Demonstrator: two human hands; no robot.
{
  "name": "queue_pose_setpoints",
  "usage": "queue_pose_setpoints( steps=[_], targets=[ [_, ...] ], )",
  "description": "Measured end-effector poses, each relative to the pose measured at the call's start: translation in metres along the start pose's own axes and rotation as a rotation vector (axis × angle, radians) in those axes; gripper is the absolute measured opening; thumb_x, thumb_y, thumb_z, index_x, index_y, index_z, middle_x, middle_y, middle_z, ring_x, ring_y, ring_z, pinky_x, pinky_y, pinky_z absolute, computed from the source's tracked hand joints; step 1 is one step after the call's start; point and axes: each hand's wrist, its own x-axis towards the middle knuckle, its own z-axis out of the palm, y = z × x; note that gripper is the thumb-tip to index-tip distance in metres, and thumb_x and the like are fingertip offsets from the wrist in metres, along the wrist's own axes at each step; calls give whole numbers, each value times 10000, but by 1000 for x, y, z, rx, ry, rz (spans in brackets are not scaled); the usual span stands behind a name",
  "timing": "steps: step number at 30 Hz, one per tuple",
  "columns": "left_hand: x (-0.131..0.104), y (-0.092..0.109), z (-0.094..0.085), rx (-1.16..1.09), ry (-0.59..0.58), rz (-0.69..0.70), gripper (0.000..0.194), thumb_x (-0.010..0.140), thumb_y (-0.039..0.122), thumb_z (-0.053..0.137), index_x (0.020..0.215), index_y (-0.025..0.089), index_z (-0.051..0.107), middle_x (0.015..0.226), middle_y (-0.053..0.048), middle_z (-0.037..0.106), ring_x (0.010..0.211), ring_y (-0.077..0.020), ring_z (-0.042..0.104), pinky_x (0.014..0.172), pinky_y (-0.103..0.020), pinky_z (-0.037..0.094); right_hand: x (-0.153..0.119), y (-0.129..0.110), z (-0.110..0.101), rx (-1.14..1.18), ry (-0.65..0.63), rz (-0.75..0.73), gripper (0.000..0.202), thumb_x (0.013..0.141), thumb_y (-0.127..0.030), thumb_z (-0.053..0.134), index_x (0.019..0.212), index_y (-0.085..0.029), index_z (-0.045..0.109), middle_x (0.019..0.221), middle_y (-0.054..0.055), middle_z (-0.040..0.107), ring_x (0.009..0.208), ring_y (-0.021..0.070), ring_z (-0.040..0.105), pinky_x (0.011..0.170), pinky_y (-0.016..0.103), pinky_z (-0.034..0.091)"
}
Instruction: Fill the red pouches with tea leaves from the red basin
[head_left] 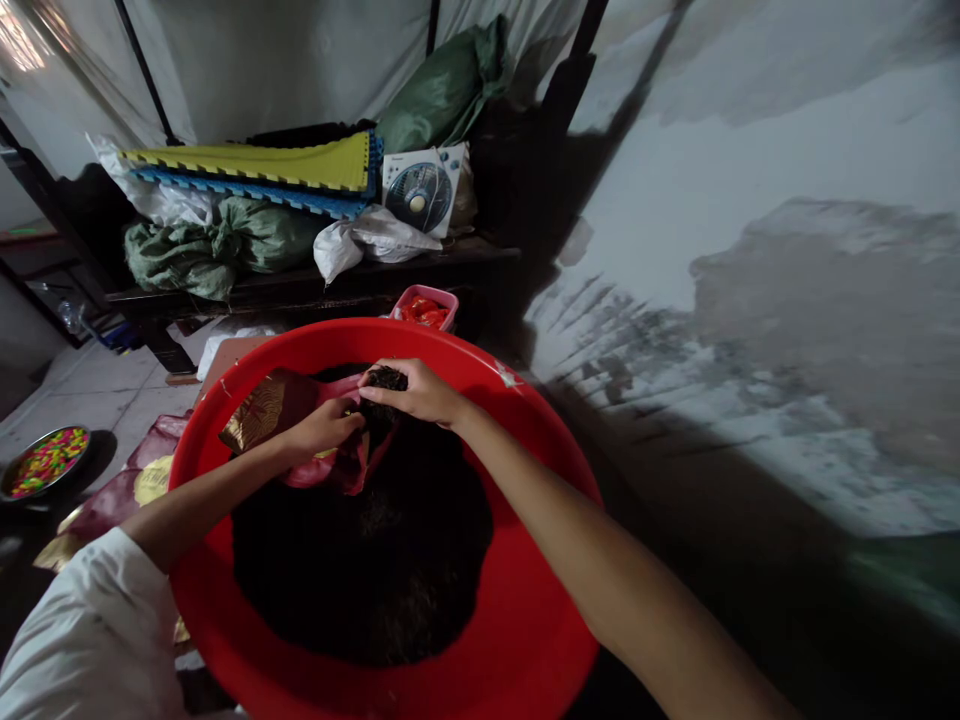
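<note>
A large red basin (536, 600) holds a dark heap of loose, dry material that looks like tea leaves (360, 570). Inside it, toward the far left, a red and gold bag (259, 410) lies tilted with its mouth facing right. My left hand (328, 428) grips the edge of that bag's mouth, fingers closed. At the mouth, my right hand (416, 390) is curled around a clump of the dark leaves (388, 383). Part of the clump sits above the bag's opening. How far the bag is filled is hidden.
Beyond the basin stands a pink container (426, 308) with red packets. A dark bench (322, 282) carries sacks, yellow and blue foam mats (255, 165) and a box fan (421, 192). On the left floor are a bowl of colourful pieces (46, 462) and more bags (124, 490). A wall (810, 300) rises at right.
</note>
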Motion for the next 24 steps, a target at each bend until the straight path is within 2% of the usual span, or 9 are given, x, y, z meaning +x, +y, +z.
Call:
queue_pose_setpoints(
  steps=[5, 9, 11, 18, 22, 24],
  targets=[
    [-4, 2, -5, 169, 48, 161, 128, 878, 171, 539, 958, 117, 623, 759, -27, 656, 657, -133, 600, 608, -230, 482, 0, -2, -2, -68, 13, -34, 326, 882, -498, 690, 965, -183, 717, 958, 54, 729, 902, 206, 658, 878, 356, 504],
    [-13, 7, -6, 290, 149, 259, 359, 875, 146, 535, 1231, 108, 545, 831, -36, 676, 736, -163, 641, 660, -250, 484, 0, -5, -2, -104, 12, -69, 278, 885, -436, 699, 1026, -197, 713, 1060, 66, 735, 1023, 228, 664, 981, 397, 492],
    [-18, 11, -5, 355, 193, 273, 418, 882, 143, 540, 1295, 109, 497, 818, -30, 668, 751, -176, 650, 673, -260, 476, -1, -5, 0, -98, 9, -87, 285, 880, -420, 713, 1067, -204, 706, 1110, 68, 732, 1082, 234, 662, 1035, 419, 479],
    [-28, 20, -5, 457, 264, 310, 376, 922, 159, 528, 1297, 128, 507, 842, -54, 691, 735, -180, 659, 675, -266, 456, -2, 1, 7, -16, -2, -70, 284, 938, -418, 644, 1141, -219, 668, 1185, 80, 704, 1158, 230, 645, 1096, 446, 479],
    [-29, 23, -9, 493, 289, 341, 344, 938, 180, 536, 1281, 159, 514, 892, -62, 716, 695, -170, 649, 639, -257, 430, -4, -5, 5, 139, 9, -26, 386, 921, -330, 625, 1296, -252, 573, 1408, 106, 601, 1256, 235, 596, 1071, 442, 520],
    [-29, 24, -11, 503, 311, 366, 309, 964, 222, 540, 1270, 182, 522, 913, -58, 727, 704, -168, 659, 638, -253, 428, -6, -10, 3, 219, 9, 19, 479, 897, -271, 612, 1365, -291, 512, 1512, 97, 532, 1240, 230, 604, 1023, 431, 557]
  ],
)
